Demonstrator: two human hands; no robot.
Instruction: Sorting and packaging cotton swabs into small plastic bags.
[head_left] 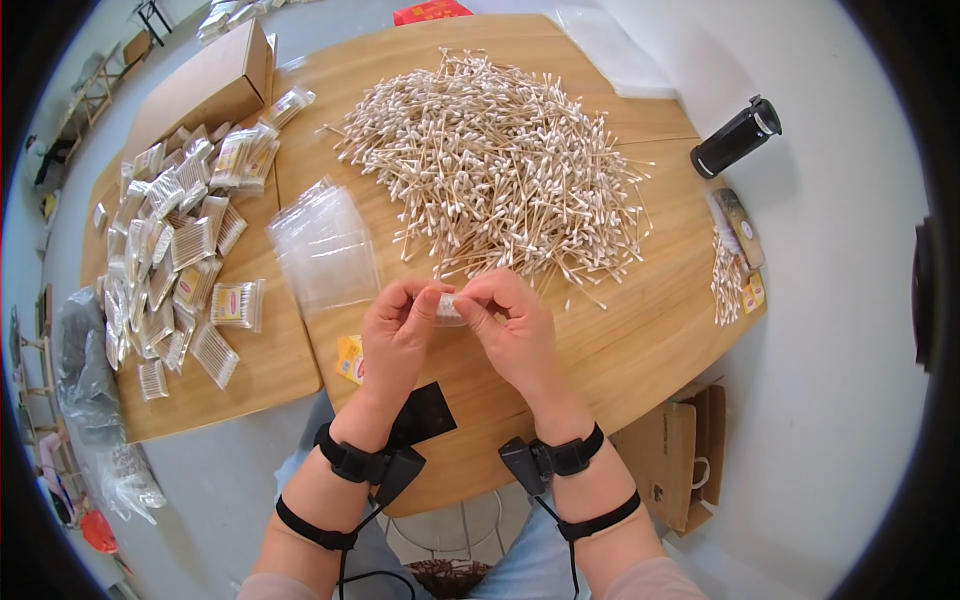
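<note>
Both hands meet near the table's front edge, just below a big heap of loose cotton swabs (pixel 500 160). Pinched between the thumbs and fingers of my left hand (pixel 398 328) and my right hand (pixel 512 325) is a small whitish packet of cotton swabs (pixel 449 311), mostly covered by the fingers. To the left lies a stack of flat clear plastic bags (pixel 325 250). Small yellow printed cards (pixel 350 358) rest beside my left wrist. A flat black device (pixel 426 412) is partly hidden under my left forearm.
Filled swab packets (pixel 190 245) are piled on the left, before a cardboard box (pixel 200 85). On the right stand a black bottle (pixel 735 138), a patterned pouch (pixel 738 228) and a few loose swabs (pixel 727 285). An open carton (pixel 685 455) sits below the table's right edge.
</note>
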